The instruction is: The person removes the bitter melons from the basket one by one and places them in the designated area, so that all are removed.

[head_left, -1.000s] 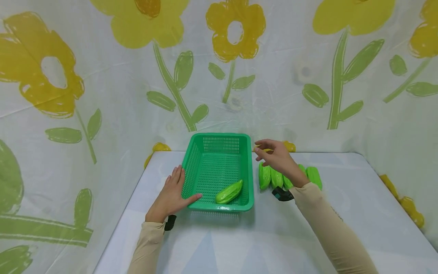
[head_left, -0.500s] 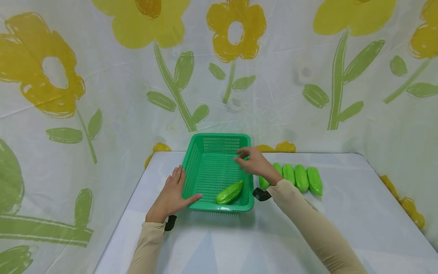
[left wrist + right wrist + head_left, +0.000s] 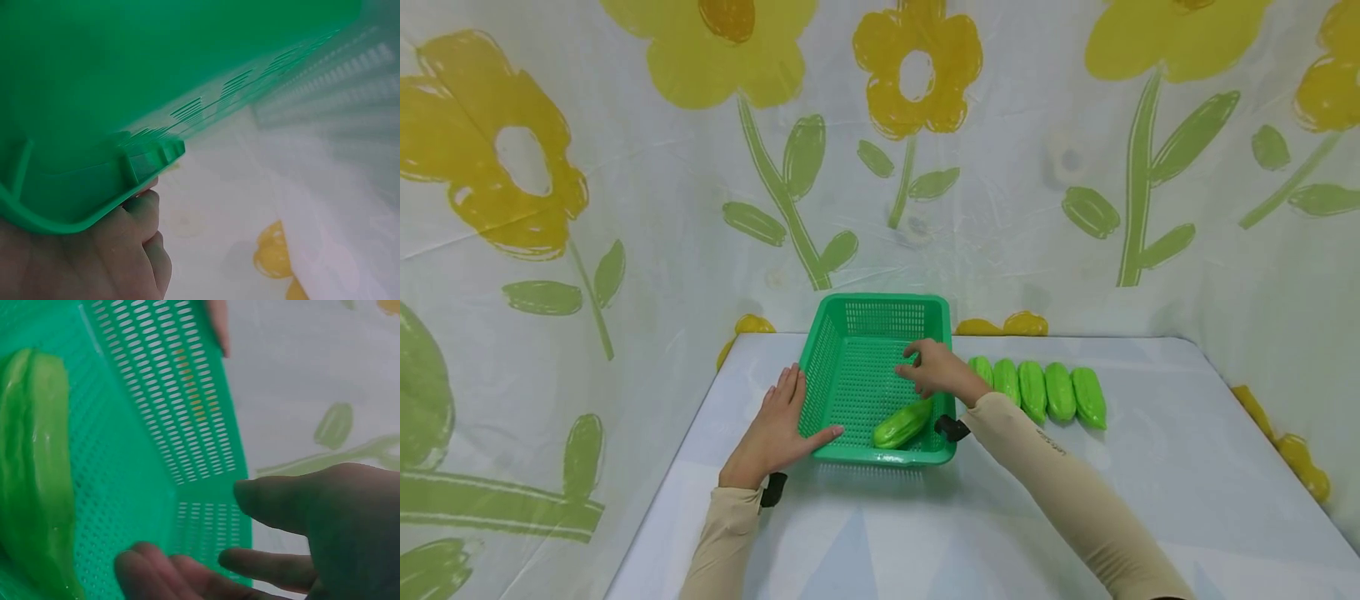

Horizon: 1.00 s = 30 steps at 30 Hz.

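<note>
A green plastic basket (image 3: 880,457) with slotted walls stands on the table. Inside, near its front right corner, lies one bright green ridged gourd (image 3: 897,428), resembling a bitter melon. My left hand (image 3: 771,433) rests at the basket's front left corner, fingers straight along the left side and thumb across the front rim. The left wrist view has that hand (image 3: 119,256) against the underside of the rim. Over the basket's right half hovers my right hand (image 3: 936,367), just behind the gourd, fingers loosely bent. In the right wrist view nothing lies between its thumb and fingers (image 3: 144,575).
Several matching green gourds (image 3: 1060,392) lie side by side in a row on the white table (image 3: 1150,467), right of the basket. A flower-printed cloth (image 3: 1015,250) hangs behind the table and along both sides.
My right hand has moved left from above the row of gourds, over the basket's right rim, and down toward the gourd inside. My left hand and the basket stay in place.
</note>
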Motion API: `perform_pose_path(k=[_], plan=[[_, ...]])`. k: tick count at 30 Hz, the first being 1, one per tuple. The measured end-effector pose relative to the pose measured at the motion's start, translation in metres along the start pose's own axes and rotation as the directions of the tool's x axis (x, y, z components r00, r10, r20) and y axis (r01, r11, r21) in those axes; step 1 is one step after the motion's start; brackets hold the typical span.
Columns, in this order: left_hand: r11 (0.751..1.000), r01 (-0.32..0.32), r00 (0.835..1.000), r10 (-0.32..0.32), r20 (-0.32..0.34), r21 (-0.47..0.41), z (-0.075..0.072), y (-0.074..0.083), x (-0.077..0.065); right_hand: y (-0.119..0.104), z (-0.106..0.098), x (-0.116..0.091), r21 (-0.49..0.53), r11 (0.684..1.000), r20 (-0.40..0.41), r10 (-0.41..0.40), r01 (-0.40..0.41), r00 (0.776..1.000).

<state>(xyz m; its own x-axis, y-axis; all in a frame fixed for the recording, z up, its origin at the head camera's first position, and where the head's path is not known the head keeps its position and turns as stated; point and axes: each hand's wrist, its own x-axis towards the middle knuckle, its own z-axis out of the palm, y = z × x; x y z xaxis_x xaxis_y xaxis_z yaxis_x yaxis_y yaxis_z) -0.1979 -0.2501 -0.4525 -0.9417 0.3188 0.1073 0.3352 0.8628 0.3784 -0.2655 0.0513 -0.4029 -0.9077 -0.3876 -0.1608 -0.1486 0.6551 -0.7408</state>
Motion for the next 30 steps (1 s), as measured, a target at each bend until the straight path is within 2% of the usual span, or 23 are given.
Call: perform_pose_path(k=[6,14,20,26,30], plan=[[1.0,-0.001,1.0,0.001,0.002,-0.011,-0.001,-0.001,-0.001,-0.002,0.009,0.005,-0.133,0.99,0.028,0.044,-0.04,0.999],[1.0,-0.002,1.0,0.002,0.011,-0.006,0.0,-0.002,0.0,-0.006,0.019,0.006,-0.229,0.968,0.018,0.113,-0.106,0.993],[1.0,0.0,1.0,0.0,0.016,-0.014,0.001,-0.001,-0.001,-0.008,0.022,0.006,-0.26,0.954,0.062,0.169,-0.148,0.984],[1.0,0.0,1.0,0.0,0.006,-0.017,0.0,-0.001,-0.001,-0.009,0.023,0.01,-0.299,0.941,0.088,0.192,-0.157,0.977],[1.0,0.0,1.0,0.0,-0.001,-0.019,0.0,-0.001,-0.002,-0.008,0.027,0.014,-0.29,0.944,0.1,0.193,-0.157,0.976]])
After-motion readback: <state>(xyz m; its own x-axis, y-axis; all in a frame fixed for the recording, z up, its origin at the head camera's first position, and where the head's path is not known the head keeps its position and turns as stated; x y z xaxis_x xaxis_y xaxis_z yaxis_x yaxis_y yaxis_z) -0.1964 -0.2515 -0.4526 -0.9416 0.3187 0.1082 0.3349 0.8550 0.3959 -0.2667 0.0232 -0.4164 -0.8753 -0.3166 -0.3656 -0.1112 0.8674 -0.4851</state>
